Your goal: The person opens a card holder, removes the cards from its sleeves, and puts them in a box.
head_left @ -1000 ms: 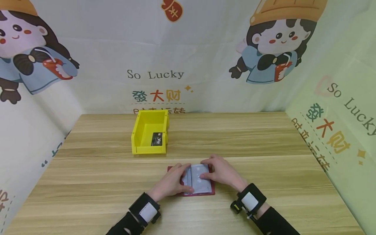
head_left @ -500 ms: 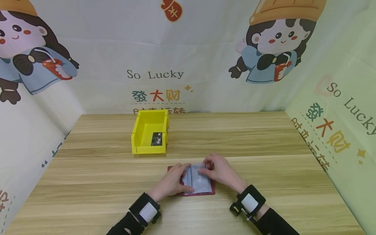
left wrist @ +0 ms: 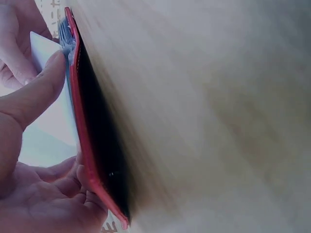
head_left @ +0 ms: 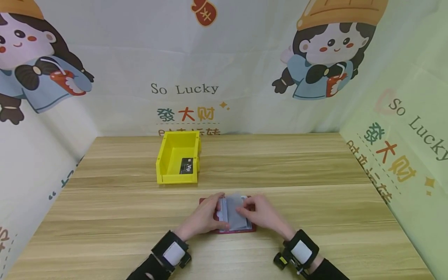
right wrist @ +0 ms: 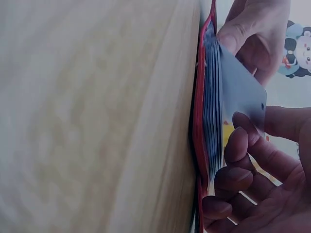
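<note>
An open red card holder (head_left: 236,232) with clear plastic sleeves lies on the table in the head view. My left hand (head_left: 204,214) grips its left part, with the thumb (left wrist: 46,82) pressing on the sleeves at the near side and the fingers at the far edge. My right hand (head_left: 262,212) pinches the outer edge of the top sleeve leaf (right wrist: 243,92) between thumb and fingers. That leaf stands tilted up from the stack of sleeves (right wrist: 211,111), which rests against the red cover (right wrist: 198,131). Some right fingers curl beside the stack's edge.
A yellow bin (head_left: 168,179) stands beyond the hands, left of centre, with a black VIP card (head_left: 186,166) inside. Printed cloth (head_left: 245,70) hangs behind the wooden table (head_left: 297,167) and along both sides.
My right hand has come nearer the table's front edge and lifted the top sleeve leaf, which lay flat before. Its pale printing is now out of sight. The left hand has barely moved.
</note>
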`<state>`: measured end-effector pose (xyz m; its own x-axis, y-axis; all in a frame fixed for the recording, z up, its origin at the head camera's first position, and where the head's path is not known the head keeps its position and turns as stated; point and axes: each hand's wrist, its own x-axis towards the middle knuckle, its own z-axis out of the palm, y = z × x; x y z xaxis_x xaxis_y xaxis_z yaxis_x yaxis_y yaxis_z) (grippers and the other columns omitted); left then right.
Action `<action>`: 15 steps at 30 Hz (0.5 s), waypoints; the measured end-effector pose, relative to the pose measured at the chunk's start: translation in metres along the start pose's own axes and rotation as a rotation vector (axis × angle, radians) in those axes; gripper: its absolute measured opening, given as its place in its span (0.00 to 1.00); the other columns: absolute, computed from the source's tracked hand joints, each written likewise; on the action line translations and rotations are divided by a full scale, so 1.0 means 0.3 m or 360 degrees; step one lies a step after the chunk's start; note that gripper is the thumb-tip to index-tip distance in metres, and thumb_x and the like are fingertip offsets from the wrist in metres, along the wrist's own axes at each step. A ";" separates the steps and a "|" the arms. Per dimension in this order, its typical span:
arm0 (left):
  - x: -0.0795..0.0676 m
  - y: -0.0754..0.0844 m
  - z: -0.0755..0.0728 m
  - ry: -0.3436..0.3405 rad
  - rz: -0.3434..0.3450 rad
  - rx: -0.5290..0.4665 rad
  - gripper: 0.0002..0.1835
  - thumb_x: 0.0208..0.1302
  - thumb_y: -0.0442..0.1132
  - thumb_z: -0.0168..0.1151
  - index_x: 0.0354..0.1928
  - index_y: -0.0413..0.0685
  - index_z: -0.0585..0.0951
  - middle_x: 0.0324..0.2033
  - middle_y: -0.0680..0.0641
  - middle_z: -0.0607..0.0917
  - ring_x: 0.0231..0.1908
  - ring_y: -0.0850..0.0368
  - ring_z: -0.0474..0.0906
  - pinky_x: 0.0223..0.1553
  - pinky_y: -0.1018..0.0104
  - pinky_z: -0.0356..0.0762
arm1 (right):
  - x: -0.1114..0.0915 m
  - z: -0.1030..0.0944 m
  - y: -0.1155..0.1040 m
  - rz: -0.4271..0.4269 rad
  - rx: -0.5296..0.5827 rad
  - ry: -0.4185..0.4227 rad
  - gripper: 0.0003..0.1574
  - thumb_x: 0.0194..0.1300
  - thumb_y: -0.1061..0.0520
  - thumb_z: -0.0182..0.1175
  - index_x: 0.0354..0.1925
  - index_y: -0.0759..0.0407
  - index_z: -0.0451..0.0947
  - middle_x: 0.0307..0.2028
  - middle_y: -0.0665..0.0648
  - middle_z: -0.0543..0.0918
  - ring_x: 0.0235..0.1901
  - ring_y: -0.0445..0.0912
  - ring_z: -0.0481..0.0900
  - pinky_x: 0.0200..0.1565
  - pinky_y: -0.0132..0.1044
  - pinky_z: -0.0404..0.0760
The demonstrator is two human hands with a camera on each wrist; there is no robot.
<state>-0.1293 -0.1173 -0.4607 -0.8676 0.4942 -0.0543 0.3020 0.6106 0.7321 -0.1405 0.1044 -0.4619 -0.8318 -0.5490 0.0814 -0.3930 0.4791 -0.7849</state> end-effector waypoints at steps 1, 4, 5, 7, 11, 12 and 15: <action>0.000 -0.001 0.000 0.0015 -0.0006 -0.0044 0.45 0.50 0.48 0.72 0.65 0.35 0.60 0.42 0.44 0.73 0.40 0.54 0.67 0.43 0.56 0.71 | -0.001 0.002 0.001 -0.0020 0.0007 -0.0010 0.14 0.66 0.52 0.58 0.23 0.52 0.77 0.19 0.45 0.70 0.21 0.39 0.67 0.23 0.31 0.64; 0.002 0.001 0.001 0.0099 -0.0026 -0.0177 0.37 0.57 0.46 0.67 0.62 0.35 0.63 0.39 0.45 0.76 0.36 0.56 0.71 0.39 0.59 0.74 | -0.003 0.002 0.003 -0.0039 0.0040 -0.0068 0.14 0.69 0.47 0.54 0.31 0.51 0.79 0.23 0.45 0.71 0.25 0.41 0.68 0.25 0.32 0.65; 0.003 0.001 0.002 0.0137 -0.0029 -0.0200 0.33 0.59 0.46 0.65 0.60 0.36 0.65 0.36 0.46 0.77 0.33 0.57 0.71 0.36 0.61 0.74 | -0.004 0.001 0.003 -0.0045 0.0053 -0.0086 0.14 0.69 0.45 0.53 0.35 0.50 0.80 0.26 0.46 0.72 0.27 0.41 0.69 0.26 0.32 0.66; 0.006 0.005 0.004 0.0204 -0.0035 -0.0237 0.25 0.64 0.46 0.60 0.56 0.38 0.70 0.34 0.48 0.78 0.31 0.58 0.72 0.33 0.63 0.74 | -0.005 -0.001 0.004 -0.0071 0.0075 -0.0126 0.16 0.71 0.45 0.50 0.38 0.50 0.80 0.27 0.46 0.72 0.28 0.42 0.69 0.28 0.34 0.68; 0.009 0.023 0.007 0.0260 -0.0078 -0.0243 0.24 0.68 0.54 0.53 0.54 0.42 0.74 0.36 0.49 0.81 0.32 0.60 0.74 0.34 0.62 0.76 | -0.003 -0.006 0.004 -0.0116 0.0090 -0.0171 0.19 0.74 0.47 0.45 0.36 0.54 0.79 0.26 0.47 0.72 0.30 0.42 0.70 0.34 0.38 0.70; 0.010 0.029 0.007 0.0266 -0.0084 -0.0236 0.25 0.68 0.56 0.52 0.54 0.42 0.74 0.36 0.49 0.82 0.33 0.61 0.74 0.35 0.62 0.76 | -0.003 -0.007 0.004 -0.0118 0.0080 -0.0180 0.20 0.74 0.47 0.44 0.35 0.55 0.78 0.26 0.47 0.72 0.31 0.41 0.70 0.35 0.39 0.71; 0.015 0.044 0.010 0.0293 -0.0125 -0.0198 0.31 0.66 0.61 0.50 0.56 0.40 0.73 0.34 0.49 0.81 0.32 0.61 0.74 0.36 0.60 0.76 | 0.000 -0.009 0.001 -0.0103 -0.0008 -0.0208 0.22 0.75 0.46 0.41 0.36 0.54 0.79 0.28 0.47 0.73 0.32 0.41 0.71 0.36 0.39 0.72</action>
<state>-0.1280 -0.1050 -0.4534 -0.9474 0.3200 0.0021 0.1897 0.5562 0.8091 -0.1416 0.1065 -0.4604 -0.7466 -0.6633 0.0506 -0.4463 0.4430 -0.7775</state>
